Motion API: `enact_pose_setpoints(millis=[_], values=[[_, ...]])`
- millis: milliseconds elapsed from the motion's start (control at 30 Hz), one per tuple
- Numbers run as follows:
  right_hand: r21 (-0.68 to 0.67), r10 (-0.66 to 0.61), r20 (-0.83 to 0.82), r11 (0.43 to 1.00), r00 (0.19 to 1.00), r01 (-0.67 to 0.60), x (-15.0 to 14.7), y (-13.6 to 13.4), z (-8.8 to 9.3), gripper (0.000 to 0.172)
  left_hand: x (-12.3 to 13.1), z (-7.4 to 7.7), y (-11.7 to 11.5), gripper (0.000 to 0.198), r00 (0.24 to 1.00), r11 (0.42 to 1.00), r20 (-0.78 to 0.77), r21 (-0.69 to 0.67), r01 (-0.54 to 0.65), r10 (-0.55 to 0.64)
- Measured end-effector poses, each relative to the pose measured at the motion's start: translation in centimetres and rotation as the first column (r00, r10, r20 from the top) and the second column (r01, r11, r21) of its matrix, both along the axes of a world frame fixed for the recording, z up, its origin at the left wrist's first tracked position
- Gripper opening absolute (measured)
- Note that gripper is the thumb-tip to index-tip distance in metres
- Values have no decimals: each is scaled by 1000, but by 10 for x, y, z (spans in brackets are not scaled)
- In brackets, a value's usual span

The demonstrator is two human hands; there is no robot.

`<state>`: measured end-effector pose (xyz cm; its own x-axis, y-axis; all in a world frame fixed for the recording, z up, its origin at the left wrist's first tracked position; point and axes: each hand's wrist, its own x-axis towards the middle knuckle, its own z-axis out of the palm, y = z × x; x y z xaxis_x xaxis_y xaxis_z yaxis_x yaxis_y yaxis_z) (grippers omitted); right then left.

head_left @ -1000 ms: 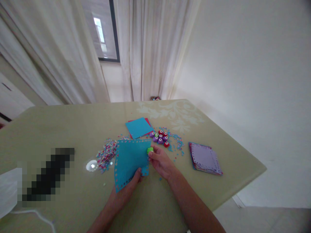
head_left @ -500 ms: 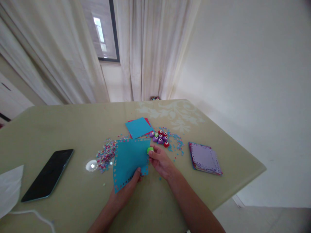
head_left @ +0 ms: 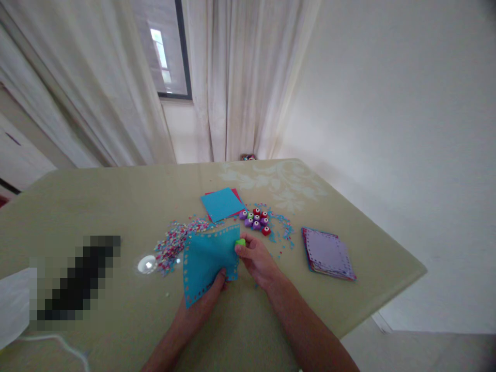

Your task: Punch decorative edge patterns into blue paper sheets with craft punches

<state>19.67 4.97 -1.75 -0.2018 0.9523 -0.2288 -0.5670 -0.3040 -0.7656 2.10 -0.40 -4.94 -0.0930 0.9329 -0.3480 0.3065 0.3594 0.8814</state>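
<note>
My left hand point(head_left: 205, 302) pinches the near corner of a blue paper sheet point(head_left: 207, 258) whose edges carry rows of punched holes. The sheet is lifted off the olive table point(head_left: 116, 206) and bends slightly. My right hand point(head_left: 256, 258) is closed round a small green punch point(head_left: 240, 241) pressed against the sheet's right edge. A cluster of several purple, red and green punches point(head_left: 256, 219) lies just beyond my right hand.
A heap of coloured paper bits point(head_left: 174, 243) lies left of the sheet. Blue and red sheets point(head_left: 221, 203) lie further back. A stack of punched sheets point(head_left: 328, 253) sits at right. A dark blurred object point(head_left: 75, 281), a white cloth point(head_left: 13, 305) and a round light spot point(head_left: 146, 264) are at left.
The blue sheet has tipped and bent a little, its top edge dropping. My right hand with the green punch has shifted slightly along the sheet's right edge.
</note>
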Motion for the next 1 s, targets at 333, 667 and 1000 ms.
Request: enact_pose_setpoints(millis=[333, 667, 1000], values=[[233, -150, 309, 969, 939, 78, 18, 8, 7, 41, -5, 21, 5, 46, 997, 997, -71, 69, -39, 44], [398, -347, 914, 869, 212, -294, 38, 11, -10, 28, -5, 32, 5, 46, 993, 995, -85, 56, -78, 82], [315, -336, 897, 942, -286, -119, 66, 19, -2, 24, -8, 16, 9, 56, 976, 982, -128, 87, -167, 177]])
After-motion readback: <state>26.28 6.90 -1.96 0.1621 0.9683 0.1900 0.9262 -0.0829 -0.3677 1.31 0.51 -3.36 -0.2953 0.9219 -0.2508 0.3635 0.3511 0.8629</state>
